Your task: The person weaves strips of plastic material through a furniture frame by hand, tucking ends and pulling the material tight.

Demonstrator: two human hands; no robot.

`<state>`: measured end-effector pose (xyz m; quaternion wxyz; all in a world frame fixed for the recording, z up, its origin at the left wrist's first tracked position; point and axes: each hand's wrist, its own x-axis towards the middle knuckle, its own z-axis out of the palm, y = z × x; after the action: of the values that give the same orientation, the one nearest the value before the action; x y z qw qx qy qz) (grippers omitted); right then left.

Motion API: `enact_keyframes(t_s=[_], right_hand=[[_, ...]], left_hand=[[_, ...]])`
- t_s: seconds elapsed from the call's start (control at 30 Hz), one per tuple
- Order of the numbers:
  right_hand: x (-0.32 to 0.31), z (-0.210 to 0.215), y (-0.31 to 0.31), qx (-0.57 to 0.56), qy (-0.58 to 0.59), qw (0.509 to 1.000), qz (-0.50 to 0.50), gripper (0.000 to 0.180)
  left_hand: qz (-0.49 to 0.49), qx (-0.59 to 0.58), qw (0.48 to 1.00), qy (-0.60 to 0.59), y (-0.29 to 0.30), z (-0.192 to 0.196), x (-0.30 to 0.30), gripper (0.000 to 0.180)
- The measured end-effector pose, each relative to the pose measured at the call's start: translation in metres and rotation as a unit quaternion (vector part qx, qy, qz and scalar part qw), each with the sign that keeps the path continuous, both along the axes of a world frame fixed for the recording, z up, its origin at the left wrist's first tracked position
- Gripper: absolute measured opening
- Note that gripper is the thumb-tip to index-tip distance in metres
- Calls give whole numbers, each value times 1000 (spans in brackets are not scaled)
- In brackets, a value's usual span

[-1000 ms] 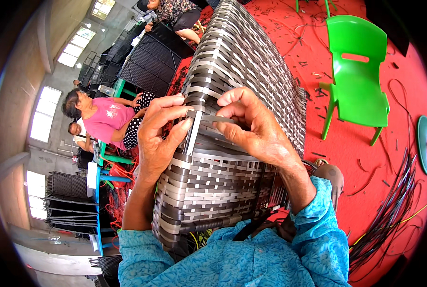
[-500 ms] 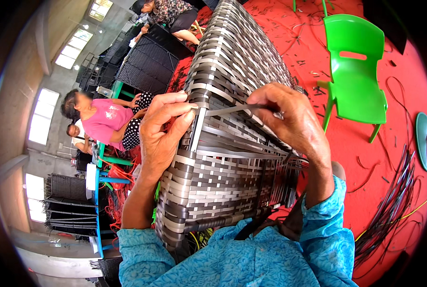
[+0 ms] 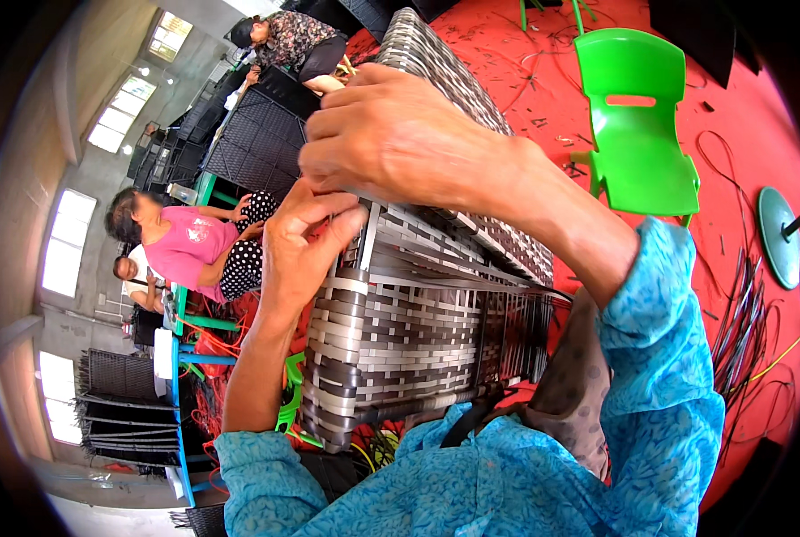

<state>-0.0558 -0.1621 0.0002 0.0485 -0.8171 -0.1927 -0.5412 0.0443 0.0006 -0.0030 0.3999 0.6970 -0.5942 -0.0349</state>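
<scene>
A large furniture frame woven from flat brown and pale grey plastic strips [image 3: 413, 345] stands before me, one corner toward my chest. Across the frame's top corner reaches my right hand [image 3: 386, 134], its fingers curled closed; the grey weaving strip between them is mostly hidden. Just below it, my left hand [image 3: 301, 237] is closed, thumb and fingers bent against the frame's edge beside a bare metal bar [image 3: 366, 234]. What my left fingers pinch cannot be made out. Several loose grey strips [image 3: 458, 273] run from the bar toward the right across an open gap in the weave.
A green plastic chair [image 3: 637, 125] stands on the red floor [image 3: 543, 170], with strip scraps around it. Bundled dark strips [image 3: 744, 336] lie at right near a round teal base [image 3: 778, 237]. At left, a person in pink [image 3: 194, 228] sits near dark woven panels [image 3: 256, 134].
My right hand has swung left and up from the frame's right side, over the corner, to beside my left hand. The strip formerly stretched between my hands is now largely covered.
</scene>
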Motion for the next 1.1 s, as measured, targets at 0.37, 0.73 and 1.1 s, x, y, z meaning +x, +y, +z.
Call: enact_keyframes(t_s=[0.37, 0.73, 1.1], right_hand=[[32, -9, -1, 77, 18, 990, 116, 11], [21, -6, 8, 215, 185, 942, 177, 23], [-59, -86, 68, 216, -10, 953, 211, 14]], left_hand=[[78, -30, 980, 180, -10, -8, -7, 9], [37, -31, 985, 167, -6, -8, -4, 23], [70, 2, 993, 93, -4, -3, -1, 14]])
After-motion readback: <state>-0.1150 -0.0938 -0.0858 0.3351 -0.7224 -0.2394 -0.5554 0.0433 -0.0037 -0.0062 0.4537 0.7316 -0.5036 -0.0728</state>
